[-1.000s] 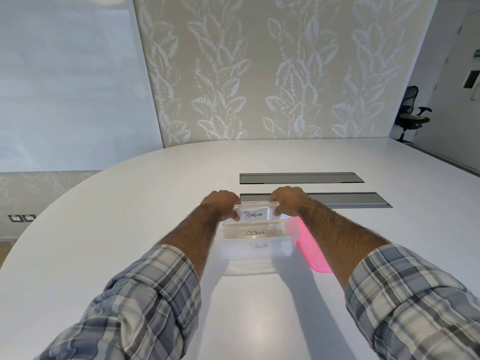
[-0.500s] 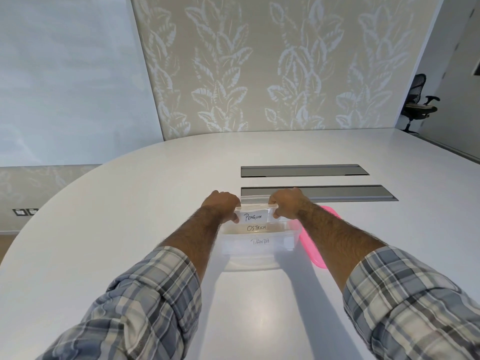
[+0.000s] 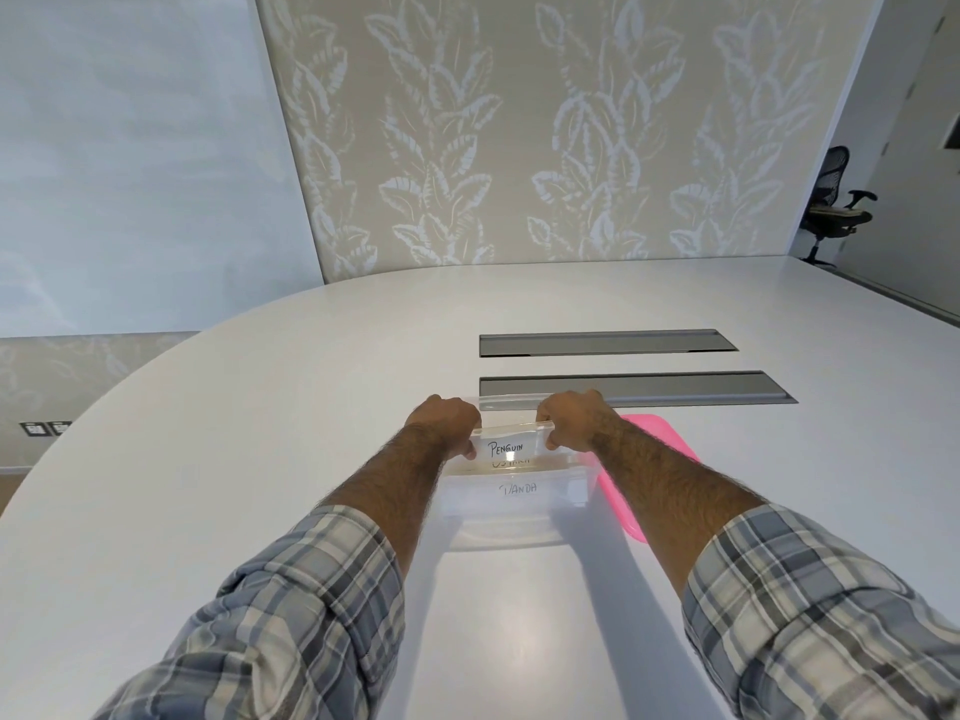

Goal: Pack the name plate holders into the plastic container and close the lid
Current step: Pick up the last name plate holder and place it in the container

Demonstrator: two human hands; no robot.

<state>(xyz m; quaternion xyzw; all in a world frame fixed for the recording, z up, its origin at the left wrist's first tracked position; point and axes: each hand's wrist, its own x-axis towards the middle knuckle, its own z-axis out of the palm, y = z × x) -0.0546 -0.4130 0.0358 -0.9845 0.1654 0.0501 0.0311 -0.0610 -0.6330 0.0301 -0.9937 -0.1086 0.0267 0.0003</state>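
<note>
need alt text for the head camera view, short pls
Both hands, left hand and right hand, hold a clear name plate holder labelled PENGUIN at the far end of a clear plastic container on a white table. A pink lid lies to its right.

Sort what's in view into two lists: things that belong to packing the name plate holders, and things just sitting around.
Belongs to the job:
Penguin holder, held at its ends by the left hand and right hand
Panda holder inside
clear plastic container
pink lid, off, beside the container

Just lying about:
two grey table hatches
office chair
wall sockets
</note>
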